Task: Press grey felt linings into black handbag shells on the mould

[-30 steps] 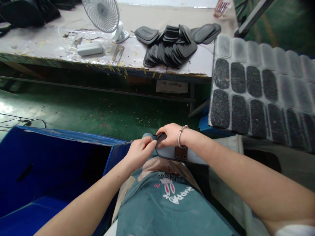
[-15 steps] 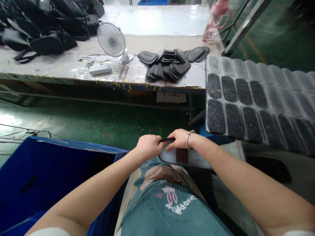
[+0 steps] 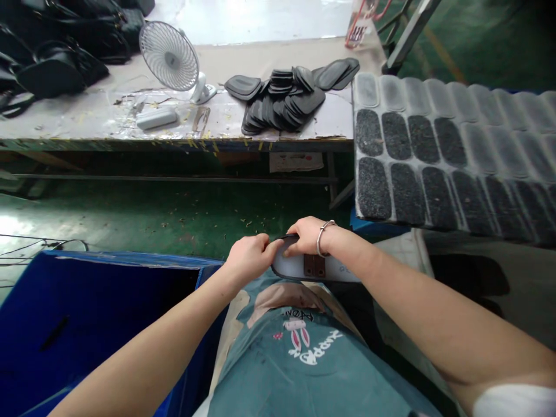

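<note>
Near center frame, the left hand [image 3: 249, 256] and right hand [image 3: 307, 236] pinch a dark-rimmed pale panel [image 3: 290, 267], fingers closed; even pressure should steady its edge.

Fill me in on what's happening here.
A person in a teal apron with a rabbit print has the left hand and right hand close together, fingers on a thin black edge at the far side of a pale, round-ended flat piece. The fingers partly hide that edge. A brown rectangular block with holes sits on the pale piece. Beyond, thin black rounded pieces lie heaped on a pale, worn worktable.
</note>
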The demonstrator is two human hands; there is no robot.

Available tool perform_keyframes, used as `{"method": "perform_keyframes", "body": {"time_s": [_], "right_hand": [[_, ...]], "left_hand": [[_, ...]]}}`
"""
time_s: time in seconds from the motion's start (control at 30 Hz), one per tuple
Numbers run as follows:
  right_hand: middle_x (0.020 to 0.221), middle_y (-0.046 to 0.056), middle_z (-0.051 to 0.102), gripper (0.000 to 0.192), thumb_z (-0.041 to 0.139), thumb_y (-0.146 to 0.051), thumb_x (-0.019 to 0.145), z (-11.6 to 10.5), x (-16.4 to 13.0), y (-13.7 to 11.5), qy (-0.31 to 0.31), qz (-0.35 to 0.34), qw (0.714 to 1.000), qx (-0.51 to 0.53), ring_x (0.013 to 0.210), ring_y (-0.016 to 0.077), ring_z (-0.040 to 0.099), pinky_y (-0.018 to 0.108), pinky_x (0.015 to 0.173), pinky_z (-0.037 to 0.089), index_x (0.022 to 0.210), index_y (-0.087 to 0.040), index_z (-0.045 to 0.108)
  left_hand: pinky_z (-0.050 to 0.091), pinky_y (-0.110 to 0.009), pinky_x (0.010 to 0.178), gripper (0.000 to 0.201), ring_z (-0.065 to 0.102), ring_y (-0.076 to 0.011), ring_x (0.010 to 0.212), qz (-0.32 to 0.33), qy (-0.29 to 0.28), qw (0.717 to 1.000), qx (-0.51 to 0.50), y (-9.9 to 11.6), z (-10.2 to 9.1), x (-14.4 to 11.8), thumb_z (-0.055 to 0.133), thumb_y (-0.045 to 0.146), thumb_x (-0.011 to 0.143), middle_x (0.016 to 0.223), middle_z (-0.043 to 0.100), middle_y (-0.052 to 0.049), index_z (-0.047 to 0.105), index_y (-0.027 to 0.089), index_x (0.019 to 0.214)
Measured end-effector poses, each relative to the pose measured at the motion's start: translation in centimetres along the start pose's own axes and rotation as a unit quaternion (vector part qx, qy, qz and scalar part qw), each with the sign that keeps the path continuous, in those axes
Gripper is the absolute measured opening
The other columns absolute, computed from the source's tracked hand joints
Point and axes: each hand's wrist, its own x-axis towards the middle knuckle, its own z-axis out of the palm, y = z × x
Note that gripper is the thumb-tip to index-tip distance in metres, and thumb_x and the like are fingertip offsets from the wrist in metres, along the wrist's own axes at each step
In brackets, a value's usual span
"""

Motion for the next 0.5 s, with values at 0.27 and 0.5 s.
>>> {"method": "perform_keyframes", "body": {"time_s": [0.27, 0.5], "right_hand": [[0.089, 0.006, 0.073, 0.045, 0.061, -0.058, 0.065, -0.3, -0.4, -0.1, 0.004, -0.009, 1.0, -0.017, 0.08, 0.025, 0.067, 0.03, 0.057, 0.047, 0.094, -0.025, 0.072], [0.092, 0.013, 0.072, 0.06, 0.058, -0.067, 0.063, -0.1, -0.5, -0.6, 0.005, -0.026, 0.999, -0.043, 0.083, 0.0293, 0.068, 0.033, 0.063, 0.051, 0.096, -0.018, 0.073]], "left_hand": [[0.024, -0.024, 0.044, 0.05, 0.039, -0.011, 0.039, -0.156, -0.084, 0.91, -0.375, 0.6, 3.9, -3.9, 0.046, 0.059, 0.08, 0.04, 0.044, 0.002, 0.053, 0.018, 0.051], [0.022, -0.021, 0.037, 0.042, 0.031, -0.0071, 0.032, -0.206, -0.098, 0.861, -0.455, 1.7, 4.0, -3.7, 0.045, 0.048, 0.08, 0.036, 0.04, 0.004, 0.048, 0.019, 0.05]]}}
